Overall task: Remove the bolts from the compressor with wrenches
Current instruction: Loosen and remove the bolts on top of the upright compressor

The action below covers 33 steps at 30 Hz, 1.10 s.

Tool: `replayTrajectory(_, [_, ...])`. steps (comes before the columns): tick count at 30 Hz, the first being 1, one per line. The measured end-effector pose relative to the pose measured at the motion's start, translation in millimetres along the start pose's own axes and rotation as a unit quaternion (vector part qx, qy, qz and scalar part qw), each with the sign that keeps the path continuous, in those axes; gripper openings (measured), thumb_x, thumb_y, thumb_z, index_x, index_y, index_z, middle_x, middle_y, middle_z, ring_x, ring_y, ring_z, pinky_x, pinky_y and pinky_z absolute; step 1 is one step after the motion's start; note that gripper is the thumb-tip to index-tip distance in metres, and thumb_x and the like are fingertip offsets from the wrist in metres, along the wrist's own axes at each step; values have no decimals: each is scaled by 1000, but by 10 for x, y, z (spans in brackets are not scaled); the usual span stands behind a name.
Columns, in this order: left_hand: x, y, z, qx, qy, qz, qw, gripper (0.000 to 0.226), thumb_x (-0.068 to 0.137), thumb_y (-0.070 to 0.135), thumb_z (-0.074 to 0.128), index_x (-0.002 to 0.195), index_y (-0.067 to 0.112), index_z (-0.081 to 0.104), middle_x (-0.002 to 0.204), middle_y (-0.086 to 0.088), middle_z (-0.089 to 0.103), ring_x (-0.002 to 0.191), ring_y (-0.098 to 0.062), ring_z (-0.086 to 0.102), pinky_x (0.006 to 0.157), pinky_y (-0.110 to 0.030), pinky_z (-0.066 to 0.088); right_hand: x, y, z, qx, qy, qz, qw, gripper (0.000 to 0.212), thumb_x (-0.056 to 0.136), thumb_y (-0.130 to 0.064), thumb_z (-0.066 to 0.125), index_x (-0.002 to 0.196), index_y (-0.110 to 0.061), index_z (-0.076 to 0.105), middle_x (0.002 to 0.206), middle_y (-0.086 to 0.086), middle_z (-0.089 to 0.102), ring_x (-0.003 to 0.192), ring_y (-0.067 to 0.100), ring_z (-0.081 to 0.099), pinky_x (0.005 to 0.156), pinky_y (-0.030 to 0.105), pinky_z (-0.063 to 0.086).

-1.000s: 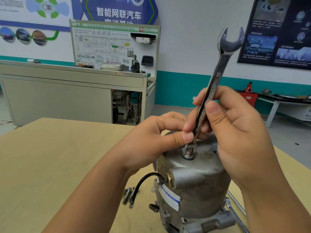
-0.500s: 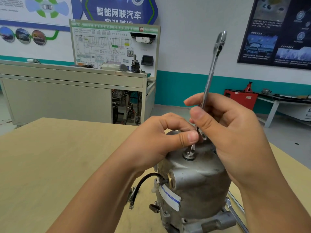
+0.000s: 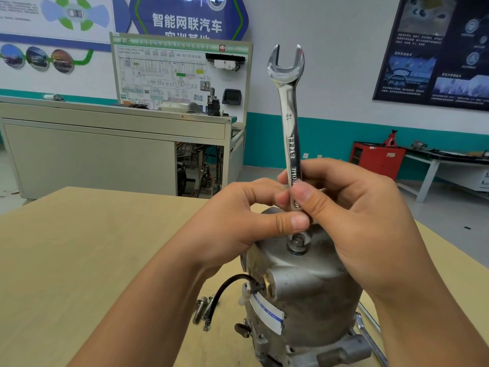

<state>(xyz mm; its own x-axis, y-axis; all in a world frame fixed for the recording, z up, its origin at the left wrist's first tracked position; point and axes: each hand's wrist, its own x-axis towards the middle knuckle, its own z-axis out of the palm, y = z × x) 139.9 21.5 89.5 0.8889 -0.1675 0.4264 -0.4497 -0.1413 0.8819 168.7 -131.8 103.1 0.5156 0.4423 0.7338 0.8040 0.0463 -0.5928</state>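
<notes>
Compressor [image 3: 304, 300] nearest me, under my wrists: cast metal, heavy by the look, so I judge it will sit firm on its own. Just below my grip the bolt [image 3: 298, 241] stands proud of its top, and the lower end of the wrench [image 3: 289, 123] seems seated on it. My left hand [image 3: 238, 221] pinches the shaft low; my right hand [image 3: 357, 221] pinches just above. Polished steel, stiff, probably slick, so I'd hold low. Beyond my fingers the open end stands free.

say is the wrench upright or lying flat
Upright: the wrench stands near vertical, open end up, lower end at the bolt.
</notes>
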Motion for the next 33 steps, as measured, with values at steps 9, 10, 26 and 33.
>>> replayTrajectory(9, [-16, 15, -22, 9, -45, 20, 999, 17, 79, 21, 60, 80, 24, 77, 109, -14, 61, 112, -10, 55, 103, -32, 43, 10, 20, -18, 73, -31, -7, 997, 24, 84, -13, 52, 85, -28, 70, 70, -8, 70, 71, 6, 67, 66, 13, 51])
replayTrajectory(10, [-10, 13, -16, 21, -36, 20, 999, 15, 78, 21, 61, 81, 19, 76, 114, -17, 59, 114, -14, 55, 105, -37, 41, 11, 20, -24, 87, -36, -3, 996, 24, 84, -13, 51, 85, -28, 70, 69, -7, 69, 68, 5, 66, 63, 12, 50])
replayTrajectory(26, [-7, 24, 20, 49, 25, 28, 998, 29, 68, 24, 74, 83, -1, 72, 125, -13, 57, 113, -3, 55, 101, -25, 40, -6, 12, -18, 84, 13, -24, 996, 19, 81, -44, 60, 85, -31, 73, 74, -8, 72, 75, 9, 68, 68, 18, 53])
replayTrajectory(33, [-12, 55, 66, 62, 7, 29, 998, 17, 76, 27, 63, 83, 24, 78, 91, -1, 56, 97, -16, 56, 99, -41, 42, 1, 7, -33, 160, 29, 32, 986, 14, 78, -29, 60, 88, -28, 69, 69, 0, 71, 65, 10, 67, 53, 19, 52])
